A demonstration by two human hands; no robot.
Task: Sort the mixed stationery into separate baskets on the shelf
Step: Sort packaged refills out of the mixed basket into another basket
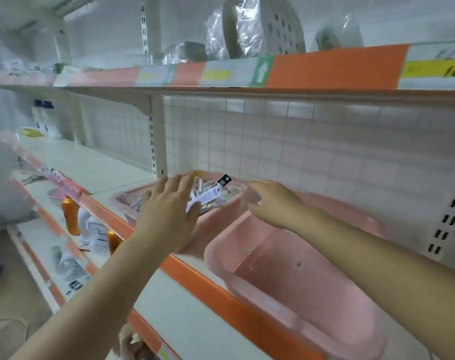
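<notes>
While both arms reach over the shelf (190, 307), nothing is yet taken up. The left hand (169, 201) is flat and spread, fingers straight, holding nothing, poised over the near left of the full basket (216, 224), where the mixed stationery (211, 196) lies heaped. The right hand (270, 201) sits at that basket's right rim with fingers bent. Blur prevents telling whether it grips the rim or merely nears it. An empty basket (286, 281) stands just beside, to the right and nearer the person, on the same shelf.

Assessment: the step in hand appears to be a pick from the heap.

Recommendation: steady the full basket at the rim with the right hand. Let the left single out one kind of item, pinching it by its body rather than raking the pile, so neighbours are not dragged over the rim. The white carded piece lying uppermost looks the easiest start
</notes>
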